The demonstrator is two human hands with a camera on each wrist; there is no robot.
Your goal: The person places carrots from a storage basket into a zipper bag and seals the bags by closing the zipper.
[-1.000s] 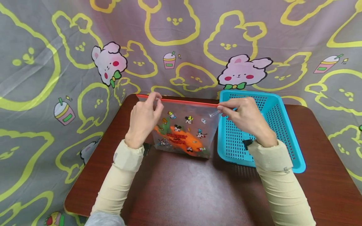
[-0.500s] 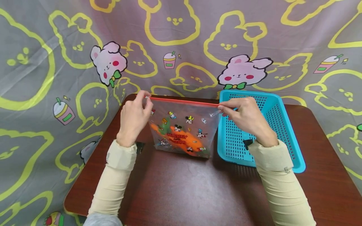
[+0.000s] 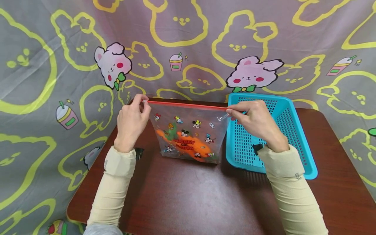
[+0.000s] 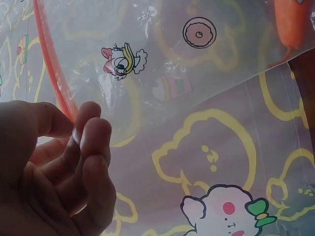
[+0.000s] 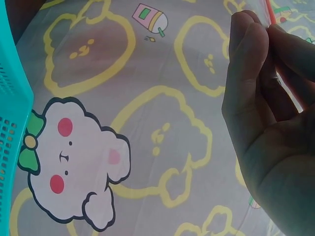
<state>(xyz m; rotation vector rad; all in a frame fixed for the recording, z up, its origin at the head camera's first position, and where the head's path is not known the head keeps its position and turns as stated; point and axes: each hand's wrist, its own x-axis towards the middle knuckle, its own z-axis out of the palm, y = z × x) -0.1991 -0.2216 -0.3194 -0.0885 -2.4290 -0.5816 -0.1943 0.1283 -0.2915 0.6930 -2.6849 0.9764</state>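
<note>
A clear zip bag printed with cartoon figures stands upright on the table, its red zip edge stretched straight across the top. Through the plastic show orange carrots with green tops; how many is unclear. At the left end of the zip, my left hand pinches the small clear slider between thumb and fingers. My right hand pinches the top right corner of the bag. In the right wrist view, the right fingertips press together on that corner.
Right of the bag, a blue perforated basket stands on the brown table, partly under my right forearm. A grey patterned curtain hangs behind and on both sides of the table.
My left hand has slid leftward along the red zip edge to the bag's left end, uncovering more of the bag. The right hand stays at its corner.
</note>
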